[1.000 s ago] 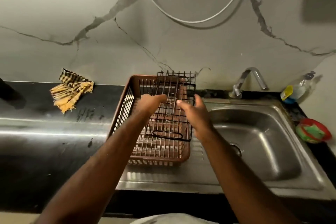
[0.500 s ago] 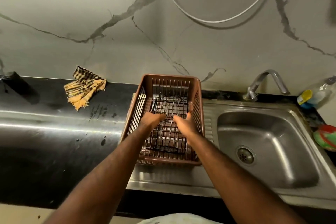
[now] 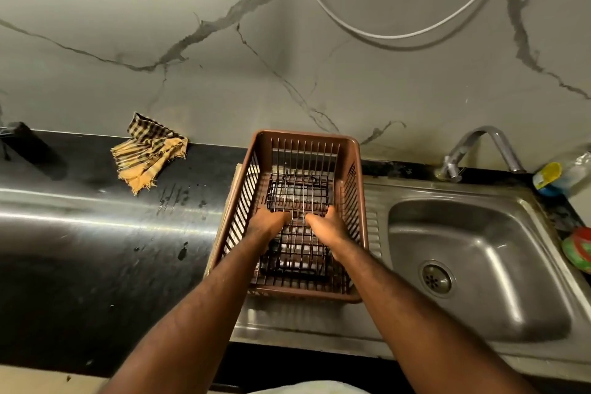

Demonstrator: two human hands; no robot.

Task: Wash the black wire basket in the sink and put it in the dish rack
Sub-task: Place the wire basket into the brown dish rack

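Note:
The black wire basket lies flat on the bottom of the brown plastic dish rack, which stands on the steel drainboard left of the sink. Both my hands reach down into the rack. My left hand grips the basket's left side with curled fingers. My right hand holds its right side, thumb across the top wires. The fingertips of both hands are hidden behind the wires and the backs of the hands.
A faucet stands behind the sink, whose drain is open. A dish-soap bottle and a red-green scrubber sit at the far right. A checked yellow cloth lies on the dark counter to the left.
The basket was held upright above the rack; both hands have lowered it and laid it flat inside the rack.

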